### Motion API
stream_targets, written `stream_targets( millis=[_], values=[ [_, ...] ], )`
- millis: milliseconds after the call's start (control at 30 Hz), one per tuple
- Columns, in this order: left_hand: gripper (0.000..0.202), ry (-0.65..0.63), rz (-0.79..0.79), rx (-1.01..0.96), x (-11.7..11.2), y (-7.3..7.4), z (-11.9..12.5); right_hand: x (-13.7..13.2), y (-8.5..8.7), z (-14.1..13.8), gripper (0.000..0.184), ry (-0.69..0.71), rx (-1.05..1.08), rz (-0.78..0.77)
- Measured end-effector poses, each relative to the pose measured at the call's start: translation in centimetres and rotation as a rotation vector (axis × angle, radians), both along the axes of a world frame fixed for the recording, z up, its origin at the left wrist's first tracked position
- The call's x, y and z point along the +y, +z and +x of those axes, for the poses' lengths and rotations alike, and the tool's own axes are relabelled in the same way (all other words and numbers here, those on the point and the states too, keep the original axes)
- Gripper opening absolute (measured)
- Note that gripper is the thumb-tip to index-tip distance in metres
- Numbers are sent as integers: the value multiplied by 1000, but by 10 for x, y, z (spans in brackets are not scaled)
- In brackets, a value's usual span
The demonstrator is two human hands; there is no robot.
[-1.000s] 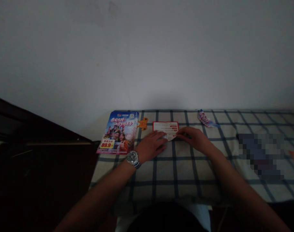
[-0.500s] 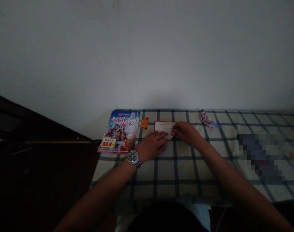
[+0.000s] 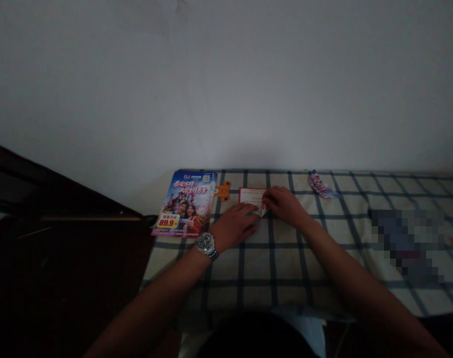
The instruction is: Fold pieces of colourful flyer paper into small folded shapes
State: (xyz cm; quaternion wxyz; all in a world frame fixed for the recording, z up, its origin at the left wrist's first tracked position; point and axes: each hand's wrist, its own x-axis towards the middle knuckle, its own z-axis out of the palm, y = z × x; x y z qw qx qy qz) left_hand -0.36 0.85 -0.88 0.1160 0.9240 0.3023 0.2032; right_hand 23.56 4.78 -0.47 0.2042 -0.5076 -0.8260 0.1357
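A small sheet of printed paper (image 3: 251, 196) with a red edge lies on the checked tablecloth (image 3: 226, 268). My left hand (image 3: 234, 227), with a metal watch (image 3: 207, 244) on its wrist, rests flat across the paper's near edge, fingers stretched out. From the other side, my right hand (image 3: 284, 204) pinches the paper's right side, where a corner looks folded over. The fingertips of the right hand partly cover that fold.
Left of my hands lies a stack of colourful flyers (image 3: 185, 204), with an orange bear-shaped piece (image 3: 223, 191) beside it. A crumpled wrapper (image 3: 319, 185) sits to the right, and a blurred-out object (image 3: 405, 243) farther right. A wall (image 3: 226, 89) rises behind the table.
My right hand has shifted slightly left along the paper with its pinched side. The left hand stays pressed on the paper. The whole view has moved a little.
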Motion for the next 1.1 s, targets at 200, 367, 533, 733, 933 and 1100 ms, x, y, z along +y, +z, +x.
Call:
stream_targets(
  millis=[200, 367, 533, 733, 933, 1100],
  values=[
    [20, -1, -3, 6, 0, 2, -1, 3, -4, -4, 7, -16, -24, 37],
    [21, 8, -10, 29, 0, 4, -1, 2, -9, -7, 7, -48, -25, 72],
    [20, 16, -7, 35, 0, 5, -1, -1, -13, -8, 7, -59, 5, 91],
    [20, 16, 5, 49, 0, 4, -1, -1, -18, -8, 8, -75, 34, 80],
    [21, 12, 10, 52, -1, 5, -1, -1, -21, -8, 9, -115, 49, 109],
    [24, -21, 9, 45, 0, 3, 0, -1, -20, -8, 9, -122, 71, 122]
  ],
)
